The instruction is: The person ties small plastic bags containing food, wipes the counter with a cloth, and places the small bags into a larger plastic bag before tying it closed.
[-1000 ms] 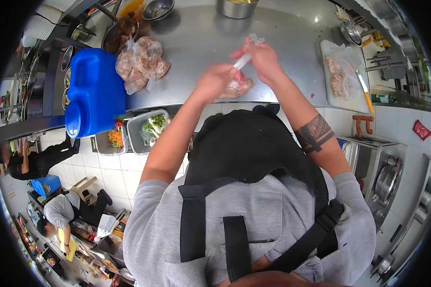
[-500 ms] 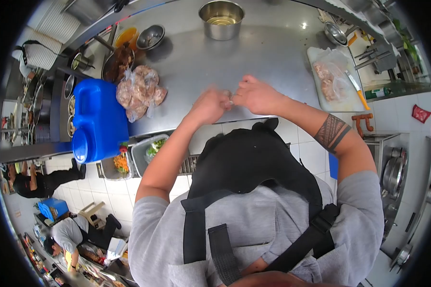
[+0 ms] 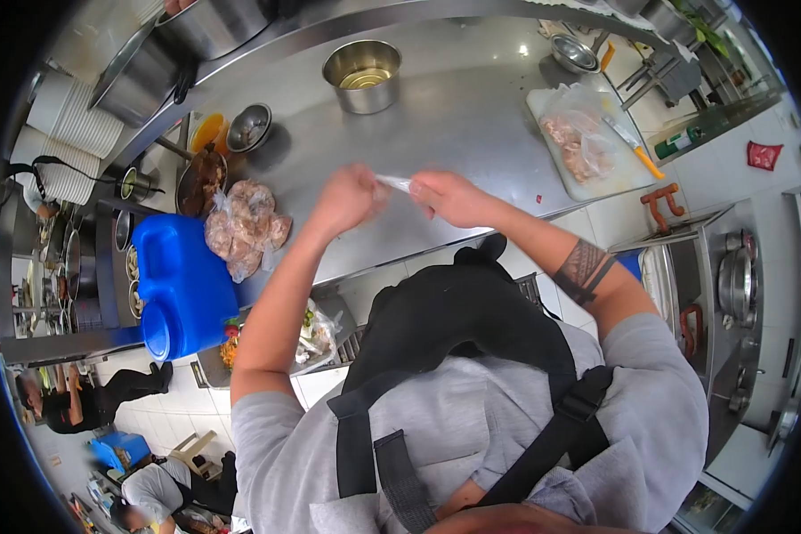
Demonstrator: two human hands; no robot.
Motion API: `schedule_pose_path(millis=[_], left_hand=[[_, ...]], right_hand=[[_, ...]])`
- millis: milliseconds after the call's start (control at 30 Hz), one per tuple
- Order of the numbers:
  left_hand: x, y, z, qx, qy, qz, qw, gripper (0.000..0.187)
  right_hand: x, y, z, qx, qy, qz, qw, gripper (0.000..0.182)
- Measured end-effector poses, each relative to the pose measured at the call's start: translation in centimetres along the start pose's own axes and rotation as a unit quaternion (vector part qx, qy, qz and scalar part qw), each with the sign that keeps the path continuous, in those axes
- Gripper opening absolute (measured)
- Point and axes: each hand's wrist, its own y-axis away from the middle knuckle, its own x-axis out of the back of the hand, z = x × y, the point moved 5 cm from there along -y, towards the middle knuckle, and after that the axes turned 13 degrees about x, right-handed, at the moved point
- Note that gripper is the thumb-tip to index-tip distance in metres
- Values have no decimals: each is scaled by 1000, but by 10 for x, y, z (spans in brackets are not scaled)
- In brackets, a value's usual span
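Between my two hands a short twist of clear plastic film [image 3: 393,182] is stretched over the steel table's front part. My left hand [image 3: 349,198], slightly blurred, is closed on one end of it. The other end is pinched between the thumb and fingers of my right hand [image 3: 447,198]. Left of my left hand lies a pile of clear bags of pale raw meat [image 3: 245,227]. To the right, a white cutting board [image 3: 556,169] carries another clear bag of meat [image 3: 578,147] and a knife with an orange handle [image 3: 648,165].
A steel pot [image 3: 362,93] with some liquid stands at the back of the table. A blue jug [image 3: 182,289] is by the left corner, near a steel bowl [image 3: 249,127] and a pan of dark food [image 3: 202,182]. Two people work at lower left.
My hands have moved apart, and the plastic film now shows stretched between them. The whole view has shifted and turned a little. The bagged meat stays in its place.
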Motion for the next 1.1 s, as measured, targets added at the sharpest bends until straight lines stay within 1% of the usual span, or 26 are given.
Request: schedule_pose_path(millis=[33,67,100,133,167,200,267,333,367,400,433,467,500,567,600,633,667,700,733,767,800,867,900,967,1033,1100], left_hand=[[6,5,14,-4,0,-2,1000,15],[22,16,37,-104,-25,105,989,15],[39,33,61,-203,-47,209,955,15],[52,59,92,-330,-67,206,919,11],[63,92,118,-451,-85,199,866,6],[62,116,134,-513,-89,145,841,11],[48,155,150,-600,-164,35,782,17],[12,163,149,-584,-260,-53,767,16],[-2,151,137,-580,-259,-50,771,16],[-27,126,116,-577,-279,-48,766,15],[-46,104,98,-573,-300,-46,762,14],[-55,81,88,-495,-285,-70,818,12],[-62,60,76,-413,-267,-92,866,10],[-70,33,47,-376,-183,-59,906,9],[-69,21,33,-341,-94,-32,935,8],[-74,16,23,-335,-89,-28,938,8],[-74,9,10,-257,69,-40,963,8],[-79,4,-8,-170,225,-50,958,7],[-90,2,-18,-159,233,-47,958,7],[-99,-3,-33,-101,355,-55,928,8],[-109,-9,-51,-44,470,-61,880,9],[-128,-28,-81,-16,437,-26,899,8],[-128,-30,-87,6,399,3,917,8],[-125,-27,-86,-2,334,47,941,9],[-122,-23,-81,-12,266,88,960,11],[-119,-18,-72,-139,165,183,959,15]], right_hand=[[-7,2,0,-1,2,4,1000,24],[-20,3,-3,18,-276,9,961,25],[-26,2,-10,38,-531,13,846,27],[-24,-1,-13,41,-527,17,848,27],[-23,-3,-31,136,-554,-53,819,24],[-23,-1,-49,229,-574,-124,777,24],[-2,-8,-75,268,-476,-241,802,21],[12,-28,-80,192,-296,-373,858,19],[11,-39,-72,130,-173,-436,873,17],[11,-45,-73,130,-174,-443,870,17],[11,-53,-63,83,-1,-455,886,13],[16,-62,-52,37,175,-452,874,11],[17,-68,-39,42,177,-457,870,11],[24,-78,-2,211,368,-337,840,17],[22,-72,9,215,367,-342,838,17],[26,-67,11,242,333,-236,880,18],[28,-61,12,263,292,-131,910,18],[15,-54,17,263,285,-144,910,18],[10,-49,20,253,319,-79,910,16],[4,-46,22,242,353,-11,904,14],[-11,-43,33,244,347,-20,905,14],[-22,-41,62,120,259,103,953,13],[-27,-42,65,119,257,99,954,13],[-35,-37,93,-46,53,116,991,19],[-39,-35,105,-70,13,106,992,21],[-39,-34,114,-92,-26,99,990,23]])
